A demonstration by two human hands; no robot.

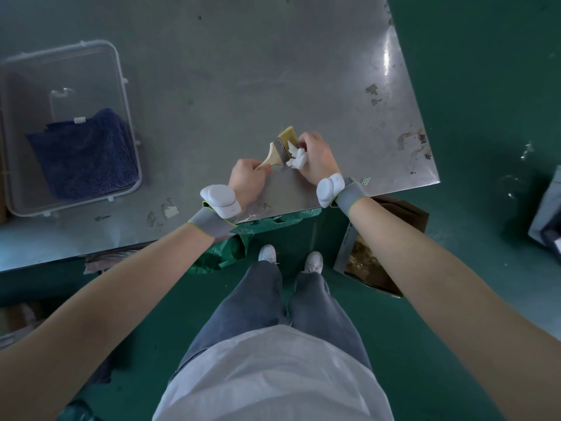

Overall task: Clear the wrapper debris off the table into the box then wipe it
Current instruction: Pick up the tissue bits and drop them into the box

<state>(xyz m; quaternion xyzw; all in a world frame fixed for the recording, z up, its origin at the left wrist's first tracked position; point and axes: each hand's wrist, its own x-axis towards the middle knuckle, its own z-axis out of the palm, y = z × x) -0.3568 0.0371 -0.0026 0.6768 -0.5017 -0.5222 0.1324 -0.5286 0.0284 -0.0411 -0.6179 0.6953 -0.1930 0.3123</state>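
My left hand [247, 177] grips the wooden handle of a paint brush [277, 148] whose pale bristles point away from me over the metal table [230, 71]. My right hand [318, 158] holds a crumpled white wrapper [297, 158] against the brush's metal ferrule. An open cardboard box [391, 208] with brownish debris inside stands on the floor below the table's near right edge. A blue cloth [85, 156] lies in a clear plastic bin [121, 86] at the table's left.
Small scraps [170, 209] lie near the front edge by my left wrist. Stains and residue [417, 144] mark the right corner. A green bag [230, 247] hangs under the front edge. The green floor surrounds the table; my feet stand close to it.
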